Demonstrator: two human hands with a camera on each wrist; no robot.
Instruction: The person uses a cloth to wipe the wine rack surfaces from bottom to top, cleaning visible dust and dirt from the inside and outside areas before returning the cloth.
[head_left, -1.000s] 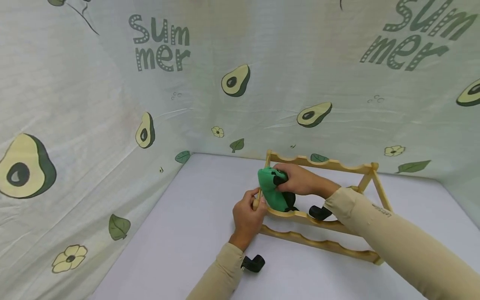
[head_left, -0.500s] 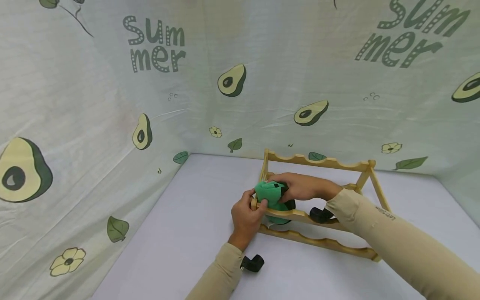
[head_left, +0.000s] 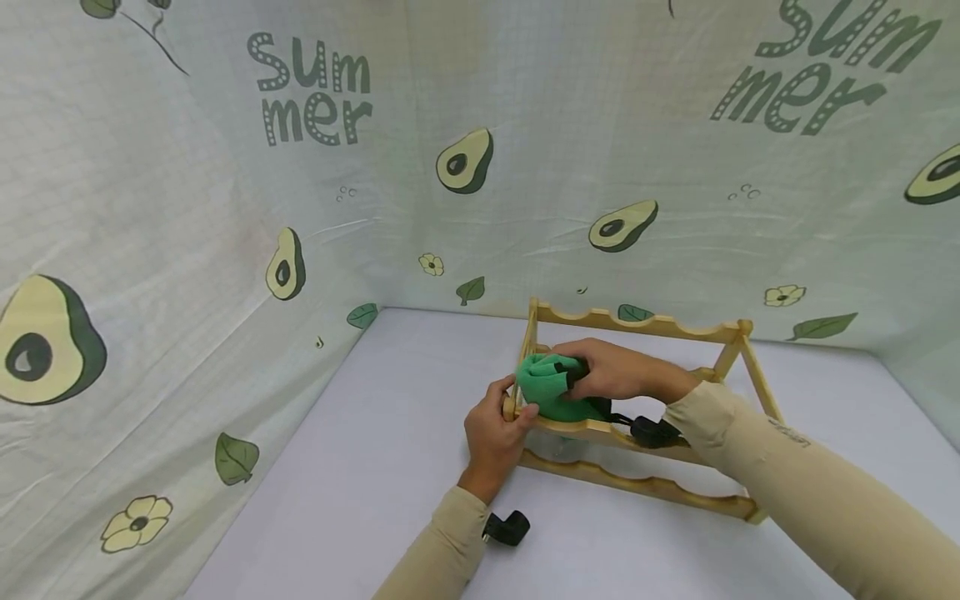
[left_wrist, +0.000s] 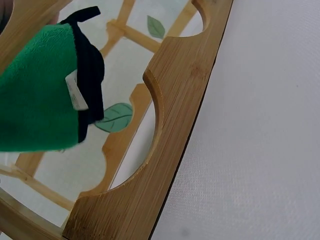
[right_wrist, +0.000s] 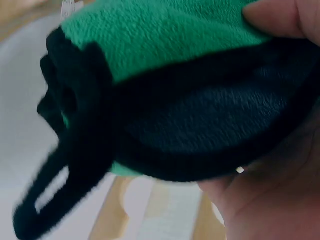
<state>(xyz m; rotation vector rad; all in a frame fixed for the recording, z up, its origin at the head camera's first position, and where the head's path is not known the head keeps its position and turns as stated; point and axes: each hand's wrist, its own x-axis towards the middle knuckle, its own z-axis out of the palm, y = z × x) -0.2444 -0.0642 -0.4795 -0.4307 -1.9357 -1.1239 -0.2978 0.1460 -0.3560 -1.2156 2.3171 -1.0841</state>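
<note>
A wooden wine rack [head_left: 637,486] with scalloped rails stands on the white table. My left hand [head_left: 491,429] grips the rack's front left corner, its thumb over the rail end. In my right hand [head_left: 615,371] is a bunched green cloth [head_left: 546,392] with dark edging, pressed in at the rack's left end above the front rail. The right wrist view shows the cloth [right_wrist: 165,45] close up, with a dark hanging loop and a fingertip [right_wrist: 280,17] on its green side. In the left wrist view, part of the cloth [left_wrist: 40,95] with a white label hangs beside the scalloped rail [left_wrist: 170,100].
Behind the rack rises a pale curtain [head_left: 525,225] printed with avocados, leaves and flowers; it also lines the left side. White tabletop [head_left: 352,467] spreads left of the rack. A black wrist camera [head_left: 508,528] is on the left wrist.
The cloth has gone from standing tall at the left end to dipping lower behind the front rail, then a little right and up. My right hand moved with it; the left kept its hold.
</note>
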